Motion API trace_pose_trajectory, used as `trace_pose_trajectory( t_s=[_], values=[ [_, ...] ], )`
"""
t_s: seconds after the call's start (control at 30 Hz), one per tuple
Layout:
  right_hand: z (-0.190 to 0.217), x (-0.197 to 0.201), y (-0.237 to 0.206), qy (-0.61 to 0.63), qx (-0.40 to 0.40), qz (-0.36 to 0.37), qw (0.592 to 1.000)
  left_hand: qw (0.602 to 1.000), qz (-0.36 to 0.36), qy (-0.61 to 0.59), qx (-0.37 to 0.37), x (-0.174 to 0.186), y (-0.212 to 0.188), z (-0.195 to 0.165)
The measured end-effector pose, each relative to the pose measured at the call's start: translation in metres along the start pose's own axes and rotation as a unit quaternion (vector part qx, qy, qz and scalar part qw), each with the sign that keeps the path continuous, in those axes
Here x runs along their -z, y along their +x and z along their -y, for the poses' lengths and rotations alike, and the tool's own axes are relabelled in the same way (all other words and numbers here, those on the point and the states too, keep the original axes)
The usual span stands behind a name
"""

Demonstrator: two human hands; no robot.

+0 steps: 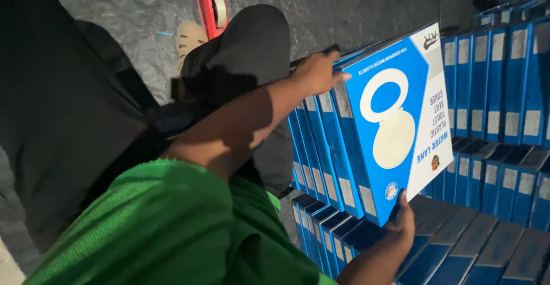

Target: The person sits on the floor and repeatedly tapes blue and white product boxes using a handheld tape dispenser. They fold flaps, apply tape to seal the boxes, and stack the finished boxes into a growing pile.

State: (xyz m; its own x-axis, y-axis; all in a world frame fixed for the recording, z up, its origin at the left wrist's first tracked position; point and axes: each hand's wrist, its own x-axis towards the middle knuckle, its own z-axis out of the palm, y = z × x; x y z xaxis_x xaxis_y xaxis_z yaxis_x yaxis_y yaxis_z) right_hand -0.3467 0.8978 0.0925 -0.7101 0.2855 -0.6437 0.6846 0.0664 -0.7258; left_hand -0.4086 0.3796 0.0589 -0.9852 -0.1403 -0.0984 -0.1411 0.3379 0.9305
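1. Box [395, 119], flat and blue-white, stands tilted at the end of a row of boxes [321, 147], pulled clear of its neighbours.
2. Left hand [318, 73] clamps its top edge, steadying it.
3. Right hand [401, 222] grips the bottom corner, bearing weight.
4. Tape dispenser [213, 11] lies on the floor [321, 4].

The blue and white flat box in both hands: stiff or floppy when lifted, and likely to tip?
The flat box probably stays stiff: its faces look flat with the left hand at the top edge and the right hand under a corner. Standing thin on edge, it could tip sideways if released.
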Motion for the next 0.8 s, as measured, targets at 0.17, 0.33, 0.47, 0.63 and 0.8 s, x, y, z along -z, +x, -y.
trace_pose_trajectory(
  t_s=[0.17, 0.33, 0.47, 0.63, 0.8],
  values=[
    [-0.010, 0.007, 0.003, -0.019, -0.004, -0.015, 1.000, 0.999, 0.029, 0.005, 0.041, 0.000, 0.008, 0.003],
    [-0.016, 0.005, -0.003, -0.016, 0.002, -0.028, 0.999, 0.999, 0.030, 0.006, 0.035, 0.004, 0.007, 0.001],
    [-0.023, 0.004, -0.007, -0.003, 0.025, -0.015, 1.000, 0.996, 0.046, 0.000, 0.070, 0.007, 0.008, -0.004],
    [-0.031, 0.004, -0.013, 0.006, 0.046, -0.016, 0.999, 0.997, 0.054, 0.010, 0.058, 0.010, 0.008, -0.007],
    [-0.033, 0.004, -0.015, 0.018, 0.078, 0.025, 0.996, 0.996, 0.057, -0.010, 0.061, 0.013, 0.010, -0.007]
  ],
)
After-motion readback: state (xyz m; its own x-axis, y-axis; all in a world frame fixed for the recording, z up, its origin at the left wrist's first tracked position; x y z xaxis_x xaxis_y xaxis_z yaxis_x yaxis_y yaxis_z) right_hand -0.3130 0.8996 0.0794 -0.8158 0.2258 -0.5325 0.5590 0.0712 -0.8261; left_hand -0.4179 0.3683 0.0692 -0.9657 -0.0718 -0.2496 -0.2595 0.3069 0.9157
